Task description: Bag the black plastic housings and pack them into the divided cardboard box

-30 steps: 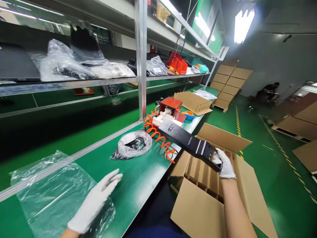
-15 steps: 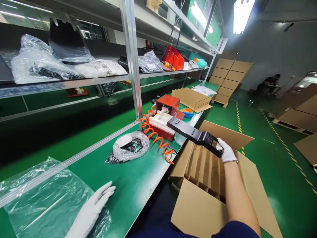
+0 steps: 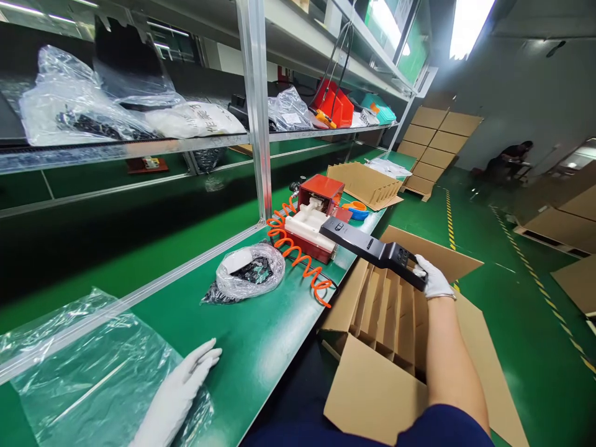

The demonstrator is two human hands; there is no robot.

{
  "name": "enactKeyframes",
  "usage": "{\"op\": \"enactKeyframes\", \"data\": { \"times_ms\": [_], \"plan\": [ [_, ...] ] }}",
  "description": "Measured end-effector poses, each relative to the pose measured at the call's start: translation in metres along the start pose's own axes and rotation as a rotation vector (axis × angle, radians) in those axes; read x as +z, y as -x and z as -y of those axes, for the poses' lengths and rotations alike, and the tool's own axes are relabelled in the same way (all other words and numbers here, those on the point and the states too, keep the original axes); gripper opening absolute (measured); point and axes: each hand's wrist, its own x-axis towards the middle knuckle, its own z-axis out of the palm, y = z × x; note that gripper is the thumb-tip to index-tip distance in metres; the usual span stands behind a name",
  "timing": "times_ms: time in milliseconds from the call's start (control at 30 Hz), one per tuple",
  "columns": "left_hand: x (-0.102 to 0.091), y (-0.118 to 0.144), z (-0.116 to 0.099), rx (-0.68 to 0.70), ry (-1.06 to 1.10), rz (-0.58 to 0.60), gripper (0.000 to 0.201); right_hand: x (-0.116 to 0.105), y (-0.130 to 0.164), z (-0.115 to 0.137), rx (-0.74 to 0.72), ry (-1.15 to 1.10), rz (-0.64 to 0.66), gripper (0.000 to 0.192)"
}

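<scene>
My right hand [image 3: 434,279], in a white glove, grips the near end of a long black flat device [image 3: 372,249] and holds it level above an open cardboard box [image 3: 372,397] with upright cardboard dividers. The device's far end reaches over a red and white machine [image 3: 315,214] on the green bench [image 3: 261,335]. My left hand [image 3: 179,394], also gloved, lies flat with fingers apart on a clear plastic bag [image 3: 93,379] at the bench's near left.
An orange coiled hose [image 3: 298,261] and a bagged bundle of black parts [image 3: 246,276] lie mid-bench. Divider cardboard [image 3: 361,183] sits farther along. Shelves above hold bagged items. Flat cartons are stacked on the green floor at right, where a person [image 3: 510,158] crouches far off.
My right hand has carried the black device up and away from me, over the box toward the red machine. My left hand slid back toward me on the plastic bag.
</scene>
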Motion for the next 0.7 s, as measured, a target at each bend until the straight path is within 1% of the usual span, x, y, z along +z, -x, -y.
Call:
{"op": "enactKeyframes", "data": {
  "times_ms": [133, 233, 333, 433, 567, 633, 700],
  "plan": [
    [-0.001, 0.0, 0.003, 0.007, -0.003, 0.005, 0.085, 0.007, -0.002, 0.006, -0.01, 0.02, 0.014, 0.052],
    [-0.002, -0.002, 0.006, 0.017, -0.015, 0.004, 0.081, 0.01, -0.004, 0.009, 0.012, 0.061, 0.029, 0.05],
    [-0.002, -0.005, 0.01, 0.02, -0.028, 0.002, 0.077, 0.013, -0.007, 0.006, 0.05, 0.125, 0.007, 0.045],
    [-0.002, -0.007, 0.014, 0.028, -0.048, 0.004, 0.074, 0.02, -0.014, 0.0, 0.061, 0.196, -0.036, 0.035],
    [-0.002, -0.008, 0.016, 0.023, -0.108, 0.015, 0.077, 0.039, -0.025, -0.008, 0.0, 0.309, -0.079, 0.031],
    [-0.002, -0.008, 0.016, 0.018, -0.127, 0.015, 0.079, 0.054, -0.029, -0.013, -0.042, 0.402, -0.071, 0.03],
    [-0.003, -0.009, 0.016, 0.025, -0.135, 0.011, 0.078, 0.072, -0.032, -0.02, -0.1, 0.516, -0.035, 0.029]
  ]
}}
